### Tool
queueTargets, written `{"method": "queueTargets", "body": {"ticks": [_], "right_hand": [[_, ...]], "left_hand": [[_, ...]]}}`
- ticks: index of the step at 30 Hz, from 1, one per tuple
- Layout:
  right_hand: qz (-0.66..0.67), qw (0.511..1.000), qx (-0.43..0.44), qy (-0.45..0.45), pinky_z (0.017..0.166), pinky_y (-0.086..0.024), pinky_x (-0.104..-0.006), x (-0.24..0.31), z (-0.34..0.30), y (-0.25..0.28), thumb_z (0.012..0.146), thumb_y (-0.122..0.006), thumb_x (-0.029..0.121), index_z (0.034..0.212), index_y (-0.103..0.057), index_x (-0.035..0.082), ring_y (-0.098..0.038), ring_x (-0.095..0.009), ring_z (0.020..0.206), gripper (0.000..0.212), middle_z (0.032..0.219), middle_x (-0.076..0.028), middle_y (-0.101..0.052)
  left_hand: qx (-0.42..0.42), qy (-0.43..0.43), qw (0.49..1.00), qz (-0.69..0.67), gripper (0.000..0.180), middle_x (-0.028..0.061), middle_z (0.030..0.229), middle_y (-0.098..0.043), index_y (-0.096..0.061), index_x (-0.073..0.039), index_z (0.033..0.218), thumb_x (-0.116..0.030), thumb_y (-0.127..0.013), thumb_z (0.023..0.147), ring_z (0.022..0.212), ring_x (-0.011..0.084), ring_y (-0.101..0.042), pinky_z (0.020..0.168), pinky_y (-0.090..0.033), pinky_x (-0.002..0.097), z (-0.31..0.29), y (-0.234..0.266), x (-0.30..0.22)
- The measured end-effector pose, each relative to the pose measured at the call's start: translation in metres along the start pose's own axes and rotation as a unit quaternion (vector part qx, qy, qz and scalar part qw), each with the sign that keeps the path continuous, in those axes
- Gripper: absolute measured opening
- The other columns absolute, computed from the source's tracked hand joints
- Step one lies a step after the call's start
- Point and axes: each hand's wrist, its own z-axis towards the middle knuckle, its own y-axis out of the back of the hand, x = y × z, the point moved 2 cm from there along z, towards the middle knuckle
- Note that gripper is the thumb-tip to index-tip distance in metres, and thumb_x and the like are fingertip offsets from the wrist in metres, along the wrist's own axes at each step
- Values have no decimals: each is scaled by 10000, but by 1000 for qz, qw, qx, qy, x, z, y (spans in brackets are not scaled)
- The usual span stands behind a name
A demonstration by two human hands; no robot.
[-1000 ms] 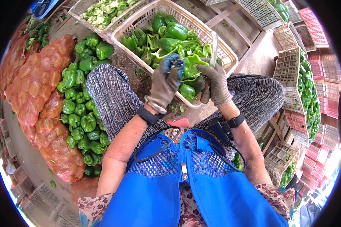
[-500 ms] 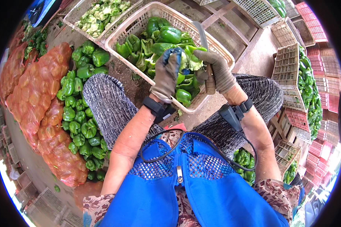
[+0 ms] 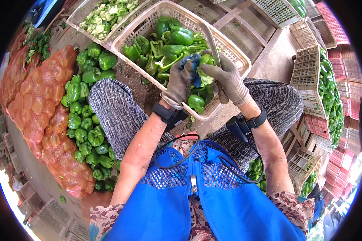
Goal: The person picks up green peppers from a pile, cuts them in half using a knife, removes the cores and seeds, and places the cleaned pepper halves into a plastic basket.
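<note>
Over the near end of a pale plastic basket [image 3: 147, 24], my two gloved hands meet around a green bell pepper piece [image 3: 206, 77] with a pale inside showing. My left hand [image 3: 183, 78], its glove blue at the fingers, is closed on the piece from the left. Wrapped around a knife [image 3: 210, 42], my right hand [image 3: 229, 78] has its thumb against the pepper. The blade points up and away; the handle is mostly hidden by the glove. Below the hands, whole and cut green peppers [image 3: 181, 36] fill much of the basket.
A crate of pale pepper cores [image 3: 108, 16] stands at the far left. Whole peppers [image 3: 94, 136] are heaped beside my left leg, next to orange mesh sacks [image 3: 44, 104]. To my right stand crates of peppers [image 3: 328, 100] and stacked red crates [image 3: 342, 160].
My right hand has moved inward and turned, its thumb now over the pepper piece. The knife has shifted slightly left with it, and its handle has become mostly hidden.
</note>
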Motion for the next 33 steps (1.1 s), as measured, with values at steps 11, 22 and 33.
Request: {"method": "queueTargets", "body": {"ticks": [11, 22, 33], "right_hand": [[-226, 958, -50, 171, 867, -478, -311, -36, 34, 10, 752, -774, 170, 1273, -481, -21, -589, -191, 1002, 628, 1101, -136, -619], [-394, 879, 2, 268, 823, -518, -380, -27, 23, -19, 729, -750, 175, 1375, -393, 13, -648, -349, 959, 756, 1096, -238, -621], [37, 989, 44, 135, 447, -376, -186, 113, 152, -110, 976, -459, 198, 1162, -591, 31, -470, -58, 530, 282, 825, -18, -591]], "left_hand": [[83, -88, 989, 84, 438, 28, 1112, -639, -600, -4, 1198, -318, -670, 900, 947, 85, -589, 867, -461, 227, 1, 6, -27], [-22, 9, 999, 22, 321, 2, 1043, -651, -588, -50, 1181, -275, -605, 953, 876, 86, -605, 733, -512, 239, 1, 31, 6], [-159, -141, 873, 439, 437, 246, 944, -621, -498, 68, 1203, -238, -591, 906, 836, 313, -617, 784, -495, 397, -18, 56, -36]]}}
